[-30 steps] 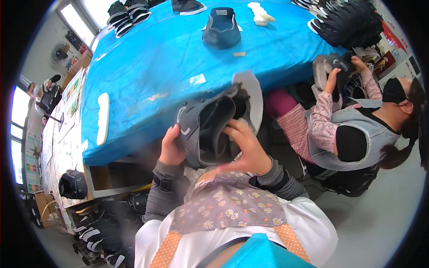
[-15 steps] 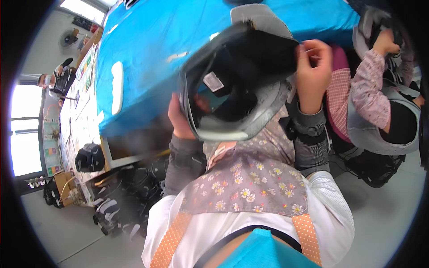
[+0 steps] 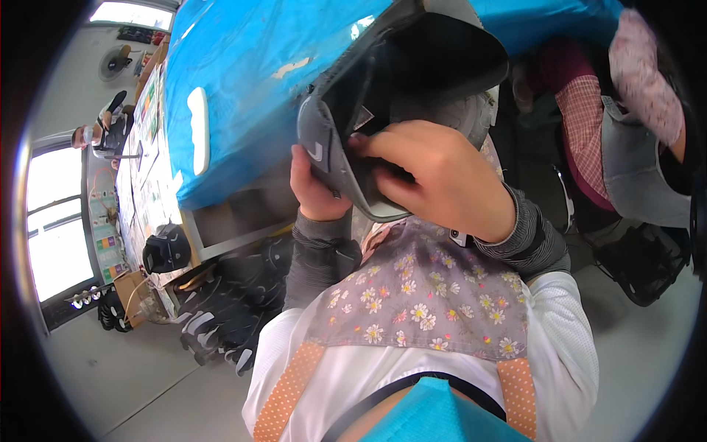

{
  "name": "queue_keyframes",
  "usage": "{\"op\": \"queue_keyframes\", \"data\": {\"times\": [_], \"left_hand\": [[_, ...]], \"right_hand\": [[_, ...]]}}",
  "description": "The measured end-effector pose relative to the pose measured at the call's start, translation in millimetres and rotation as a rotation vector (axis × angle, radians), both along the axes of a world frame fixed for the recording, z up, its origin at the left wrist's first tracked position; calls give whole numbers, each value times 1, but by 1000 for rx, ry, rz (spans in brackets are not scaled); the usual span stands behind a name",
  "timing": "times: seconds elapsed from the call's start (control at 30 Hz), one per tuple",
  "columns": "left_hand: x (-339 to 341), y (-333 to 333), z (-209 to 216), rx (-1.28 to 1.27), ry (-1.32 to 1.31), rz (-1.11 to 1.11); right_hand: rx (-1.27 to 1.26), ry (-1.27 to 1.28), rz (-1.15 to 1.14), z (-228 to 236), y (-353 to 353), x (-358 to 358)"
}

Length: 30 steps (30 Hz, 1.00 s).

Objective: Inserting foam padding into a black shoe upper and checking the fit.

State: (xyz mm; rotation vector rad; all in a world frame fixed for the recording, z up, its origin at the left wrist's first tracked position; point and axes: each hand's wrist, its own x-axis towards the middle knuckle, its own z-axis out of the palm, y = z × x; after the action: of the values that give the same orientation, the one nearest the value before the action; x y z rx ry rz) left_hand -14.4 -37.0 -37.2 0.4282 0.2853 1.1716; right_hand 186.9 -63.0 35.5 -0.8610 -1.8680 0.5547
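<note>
Before my chest is a grey, stiff-walled, bag-like piece (image 3: 322,132) with a black lining, its wide opening facing me. A pale label shows in part inside it. My left hand (image 3: 317,188) supports its left outer wall, thumb upright against the surface. Across the opening lies my right hand (image 3: 434,173), fingers bent and pressed together at the inner side of the left wall. Its fingertips are partly hidden, and I cannot make out anything separate between them. The far end of the piece leans over the blue-covered table (image 3: 250,110).
A white, wavy-edged strip (image 3: 198,131) lies on the blue cover. A black rounded item (image 3: 166,249) sits at the table's left end, with a heap of black and grey pieces (image 3: 232,313) below. Close on my right sits another person in a pink sleeve (image 3: 644,77).
My right hand has left the far right rim and come left into the opening. The piece has tilted and turned, so its label is now mostly covered. The neighbour's arm has shifted.
</note>
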Motion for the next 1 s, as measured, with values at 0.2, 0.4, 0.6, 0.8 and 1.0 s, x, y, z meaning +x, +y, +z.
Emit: {"op": "queue_keyframes", "data": {"times": [0.2, 0.4, 0.6, 0.8, 1.0], "left_hand": [[13, -11, 14, 161, -123, 213], [2, -20, 6, 287, -131, 216], [-2, -29, 2, 76, 556, 551], [9, -28, 14, 44, 151, 236], [-4, -25, -14, 197, 18, -4]], "right_hand": [[-310, 251, -57, -8, -2, 1], [-551, 331, 60, -22, -9, 3], [160, 116, 83, -11, -16, 2], [385, -90, -70, -7, -3, -4], [-84, 132, -40, -14, -8, 4]]}}
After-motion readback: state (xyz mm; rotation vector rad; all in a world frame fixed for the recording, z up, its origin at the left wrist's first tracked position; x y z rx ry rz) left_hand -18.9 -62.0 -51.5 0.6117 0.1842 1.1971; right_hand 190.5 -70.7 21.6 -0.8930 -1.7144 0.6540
